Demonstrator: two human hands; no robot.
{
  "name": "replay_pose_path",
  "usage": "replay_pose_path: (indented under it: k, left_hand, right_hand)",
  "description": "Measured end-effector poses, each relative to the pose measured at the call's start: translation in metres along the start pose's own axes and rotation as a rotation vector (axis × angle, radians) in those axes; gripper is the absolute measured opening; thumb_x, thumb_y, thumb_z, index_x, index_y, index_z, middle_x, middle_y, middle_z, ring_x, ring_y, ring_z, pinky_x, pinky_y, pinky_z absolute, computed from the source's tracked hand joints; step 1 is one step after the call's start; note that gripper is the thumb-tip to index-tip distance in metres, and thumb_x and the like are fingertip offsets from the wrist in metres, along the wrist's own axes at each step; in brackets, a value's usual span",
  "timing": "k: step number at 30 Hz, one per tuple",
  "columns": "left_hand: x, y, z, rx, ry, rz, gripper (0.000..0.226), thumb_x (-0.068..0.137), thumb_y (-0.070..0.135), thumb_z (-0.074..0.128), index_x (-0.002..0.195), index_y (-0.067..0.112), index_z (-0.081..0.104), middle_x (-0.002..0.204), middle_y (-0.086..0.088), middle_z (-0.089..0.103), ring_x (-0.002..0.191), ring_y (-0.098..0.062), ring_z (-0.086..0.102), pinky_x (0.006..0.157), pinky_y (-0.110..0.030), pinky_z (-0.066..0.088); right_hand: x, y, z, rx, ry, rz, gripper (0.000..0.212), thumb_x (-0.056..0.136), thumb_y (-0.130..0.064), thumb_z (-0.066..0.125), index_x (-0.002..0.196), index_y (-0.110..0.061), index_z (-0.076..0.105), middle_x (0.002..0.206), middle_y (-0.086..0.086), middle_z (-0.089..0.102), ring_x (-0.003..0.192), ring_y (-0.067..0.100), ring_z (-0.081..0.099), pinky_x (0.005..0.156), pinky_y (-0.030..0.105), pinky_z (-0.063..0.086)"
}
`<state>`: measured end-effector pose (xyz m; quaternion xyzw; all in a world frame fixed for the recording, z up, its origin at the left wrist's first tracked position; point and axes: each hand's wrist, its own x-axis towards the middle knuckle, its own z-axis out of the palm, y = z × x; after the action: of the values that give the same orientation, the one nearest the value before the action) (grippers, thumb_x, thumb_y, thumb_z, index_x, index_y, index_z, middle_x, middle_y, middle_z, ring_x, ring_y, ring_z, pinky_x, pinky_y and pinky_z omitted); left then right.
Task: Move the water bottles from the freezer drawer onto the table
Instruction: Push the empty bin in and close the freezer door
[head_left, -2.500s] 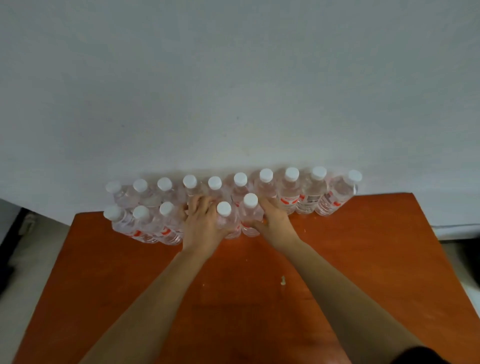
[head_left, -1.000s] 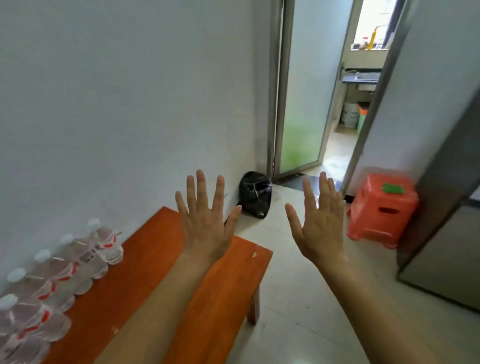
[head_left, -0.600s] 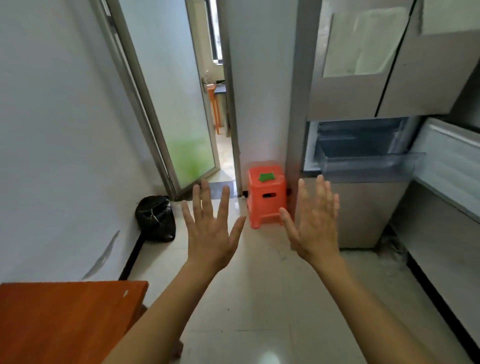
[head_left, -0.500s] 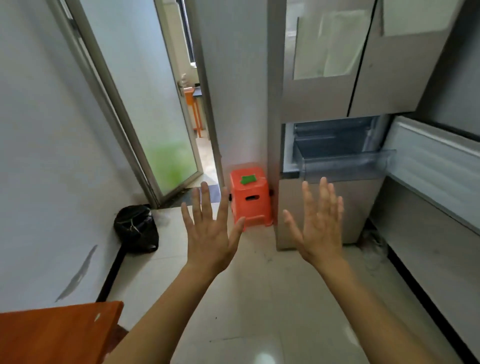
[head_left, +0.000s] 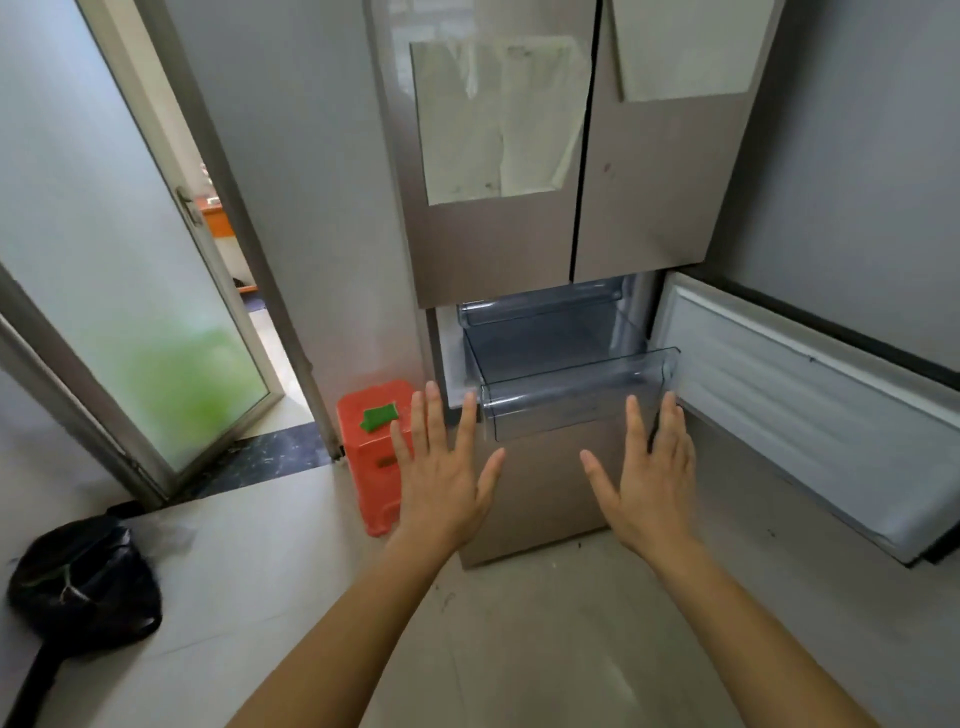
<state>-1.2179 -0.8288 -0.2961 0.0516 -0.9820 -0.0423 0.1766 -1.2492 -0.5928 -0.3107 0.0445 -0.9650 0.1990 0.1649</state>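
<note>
Holding our left hand (head_left: 441, 483) and right hand (head_left: 649, 483) out flat, fingers spread, each grip released — nothing held. Beyond them the clear freezer drawer (head_left: 576, 400) stands pulled out beside the swung-open door (head_left: 810, 410); we see no water bottles — orange stool (head_left: 371, 452) left.

The fridge (head_left: 519, 249) is showing a brownish-grey metallic front, with pale cream sheets (head_left: 493, 114) covering its upper doors. The freezer drawer (head_left: 576, 402) is looking clear with a bluish-grey tint, and the open freezer door (head_left: 810, 410) is displaying a white, ribbed inner face. A stool (head_left: 371, 457) is glowing orange-red, carrying a green patch (head_left: 378, 417). A bag (head_left: 83, 587) is lying glossy black on the pale beige floor (head_left: 545, 649). The glass door (head_left: 119, 291) is appearing frosted white with a green blur.
</note>
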Motion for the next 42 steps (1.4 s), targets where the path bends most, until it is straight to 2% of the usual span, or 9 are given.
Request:
replay_pose_path:
  k: [5, 9, 18, 22, 25, 28, 33, 37, 42]
  left_hand:
    - [0.097, 0.049, 0.029, -0.055, -0.073, 0.065, 0.075, 0.097, 0.067, 0.015, 0.155, 0.032, -0.017, 0.159, -0.009, -0.032, 0.145, -0.027, -0.032, 0.119, -0.054, -0.009]
    - [0.144, 0.094, 0.061, -0.268, -0.199, 0.030, 0.076, 0.097, 0.066, 0.022, 0.156, 0.032, -0.011, 0.162, -0.006, -0.027, 0.148, -0.025, -0.026, 0.121, -0.050, -0.005]
    - [0.246, 0.152, 0.153, -1.088, -0.483, -0.859, 0.085, 0.098, 0.056, 0.044, 0.158, 0.014, 0.003, 0.165, -0.008, 0.011, 0.149, -0.033, 0.020, 0.119, -0.051, 0.024]
    - [0.266, 0.167, 0.176, -1.354, -0.367, -1.213, 0.070, 0.097, 0.045, 0.054, 0.154, 0.018, 0.023, 0.158, -0.010, 0.027, 0.140, -0.036, 0.033, 0.107, -0.055, 0.040]
    - [0.273, 0.171, 0.189, -1.447, -0.202, -1.338, 0.087, 0.094, 0.038, 0.060, 0.157, 0.030, 0.000, 0.158, -0.010, 0.026, 0.137, -0.038, 0.037, 0.101, -0.055, 0.046]
    - [0.284, 0.172, 0.197, -1.481, -0.127, -1.386, 0.092, 0.097, 0.029, 0.058, 0.154, 0.037, -0.015, 0.159, -0.010, 0.024, 0.135, -0.039, 0.039, 0.098, -0.052, 0.048]
    - [0.294, 0.152, 0.217, -1.430, -0.127, -1.277, 0.090, 0.100, 0.013, 0.047, 0.151, 0.041, -0.021, 0.158, -0.009, 0.030, 0.134, -0.034, 0.043, 0.101, -0.049, 0.047]
    - [0.301, 0.120, 0.233, -1.401, -0.143, -1.180, 0.100, 0.096, 0.021, 0.056, 0.146, 0.045, -0.027, 0.160, -0.012, 0.027, 0.132, -0.034, 0.047, 0.107, -0.055, 0.043]
    - [0.308, 0.105, 0.246, -1.366, -0.156, -1.074, 0.107, 0.095, 0.018, 0.062, 0.147, 0.044, -0.027, 0.161, -0.008, 0.021, 0.141, -0.031, 0.038, 0.113, -0.055, 0.034]
  right_hand:
    - [0.076, 0.047, -0.004, 0.041, 0.028, 0.111, 0.090, 0.093, -0.068, 0.037, 0.158, -0.026, -0.009, 0.164, 0.013, -0.015, 0.153, 0.030, -0.008, 0.122, 0.049, 0.009]
    - [0.125, 0.091, 0.011, 0.114, 0.006, 0.182, 0.090, 0.093, -0.067, 0.039, 0.158, -0.026, -0.008, 0.165, 0.011, -0.016, 0.153, 0.031, -0.005, 0.119, 0.048, 0.012]
    - [0.250, 0.170, 0.082, 0.611, -0.319, 0.433, 0.098, 0.094, -0.051, 0.059, 0.159, -0.023, -0.010, 0.165, 0.005, -0.019, 0.153, 0.028, -0.007, 0.121, 0.046, 0.010]
    - [0.289, 0.193, 0.128, 0.632, -0.499, 0.488, 0.109, 0.088, -0.057, 0.061, 0.156, -0.024, -0.017, 0.166, 0.004, -0.013, 0.154, 0.029, -0.001, 0.124, 0.049, 0.014]
    - [0.309, 0.185, 0.151, 0.907, -0.671, 0.774, 0.085, 0.098, -0.033, 0.057, 0.159, -0.014, 0.002, 0.165, 0.007, 0.014, 0.148, 0.031, 0.024, 0.118, 0.046, 0.030]
    - [0.321, 0.168, 0.168, 1.110, -0.720, 0.930, 0.056, 0.100, -0.010, 0.052, 0.151, -0.006, 0.030, 0.150, 0.011, 0.039, 0.136, 0.029, 0.042, 0.110, 0.043, 0.042]
    - [0.341, 0.154, 0.188, 1.234, -0.633, 1.013, 0.059, 0.094, 0.002, 0.051, 0.150, -0.005, 0.031, 0.126, 0.012, 0.046, 0.098, 0.018, 0.055, 0.110, 0.047, 0.042]
    - [0.357, 0.150, 0.196, 1.249, -0.585, 0.966, 0.074, 0.093, 0.008, 0.045, 0.157, -0.022, 0.021, 0.136, 0.012, 0.048, 0.112, 0.023, 0.054, 0.101, 0.041, 0.048]
    - [0.376, 0.143, 0.206, 1.116, -0.611, 0.848, 0.078, 0.099, 0.005, 0.041, 0.159, -0.031, 0.008, 0.159, 0.008, 0.027, 0.127, 0.025, 0.048, 0.104, 0.040, 0.047]
